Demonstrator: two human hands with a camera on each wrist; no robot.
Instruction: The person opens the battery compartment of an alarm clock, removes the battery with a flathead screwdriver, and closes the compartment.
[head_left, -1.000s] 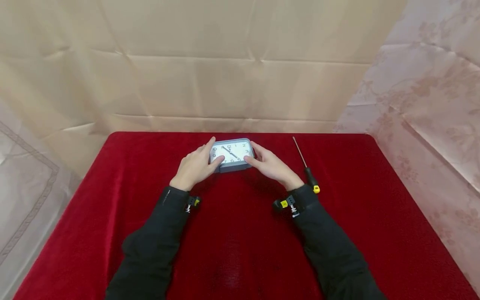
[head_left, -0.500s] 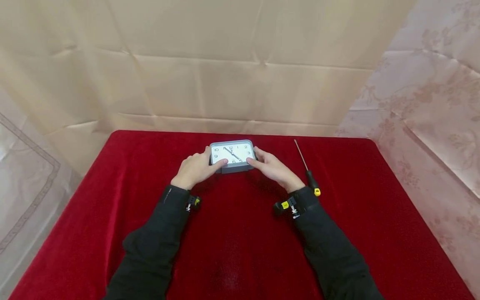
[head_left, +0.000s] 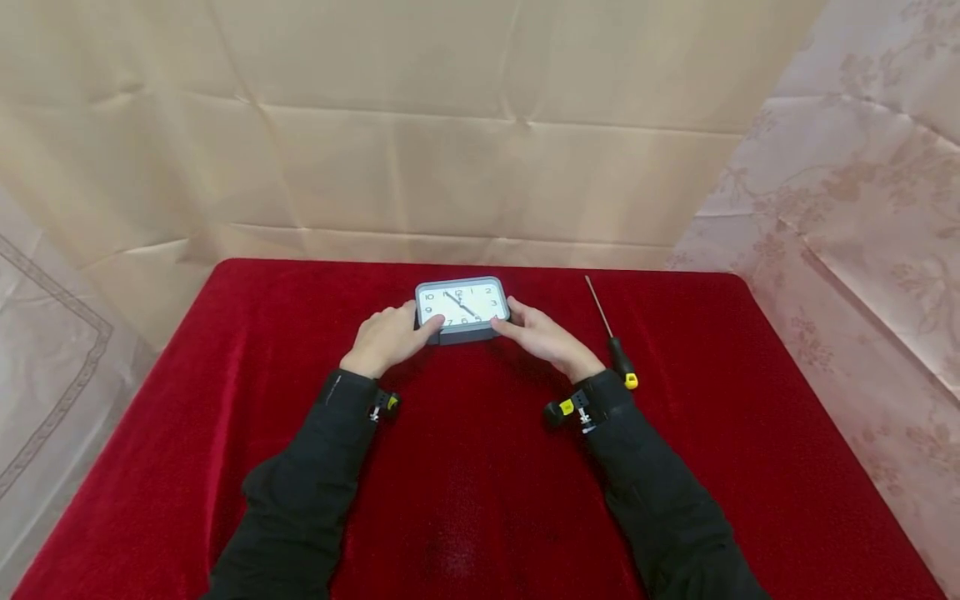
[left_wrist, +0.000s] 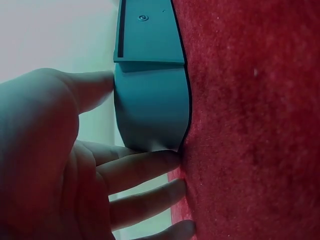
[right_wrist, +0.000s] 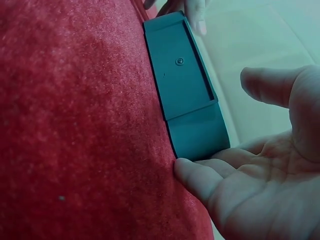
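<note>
Sitting between both hands is one clock (head_left: 462, 309), flat on the red counter (head_left: 465, 467). Left hand (head_left: 386, 337) and right hand (head_left: 542, 335) each grip an end. One screwdriver (head_left: 611, 337) lies just right of the right hand.

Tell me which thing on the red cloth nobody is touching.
The screwdriver, lying alone right of the right hand; both hands hold the grey clock, left hand opposite.

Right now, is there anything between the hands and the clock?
Nothing visible. The left hand and right hand already touch the clock at its two ends. The screwdriver lies apart, to the right.
</note>
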